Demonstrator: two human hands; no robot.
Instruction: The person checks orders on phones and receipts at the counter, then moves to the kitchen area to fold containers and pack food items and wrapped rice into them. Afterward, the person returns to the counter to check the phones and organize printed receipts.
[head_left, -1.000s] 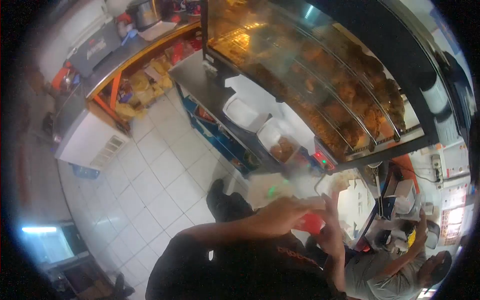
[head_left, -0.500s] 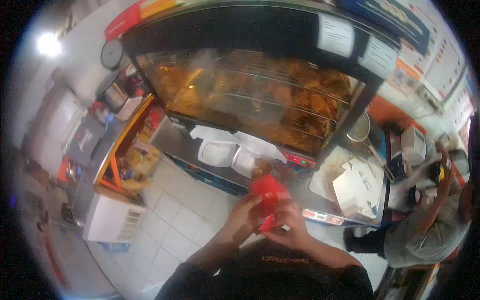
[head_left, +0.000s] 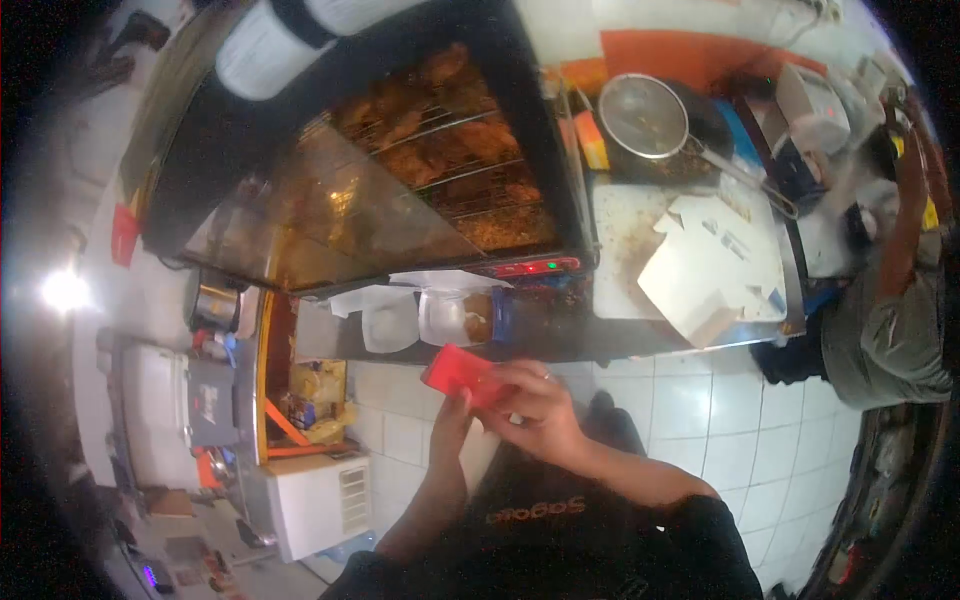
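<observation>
In front of my body I hold a small red carton [head_left: 462,374], which seems to be of thin cardboard. My left hand [head_left: 452,425] grips it from below on the left, the thumb against its side. My right hand [head_left: 532,405] has its fingers closed around the right end, and a ring shows on one finger. Just beyond the carton, on the metal counter, two open white foam containers [head_left: 390,328] stand side by side. Something brown lies at the right one's edge, beside a blue item [head_left: 507,318]. The fingertips are partly blurred.
A glass-fronted heated cabinet [head_left: 350,215] with browned food on racks stands behind the counter. To the right lie a white cutting board [head_left: 620,225], an unfolded white cardboard box [head_left: 705,270] and a strainer [head_left: 645,115]. A co-worker [head_left: 890,330] is at the far right.
My view has swung to the right, bringing the cutting board nearer the middle. The red carton has turned onto its side between my hands; both hands still hold it.
</observation>
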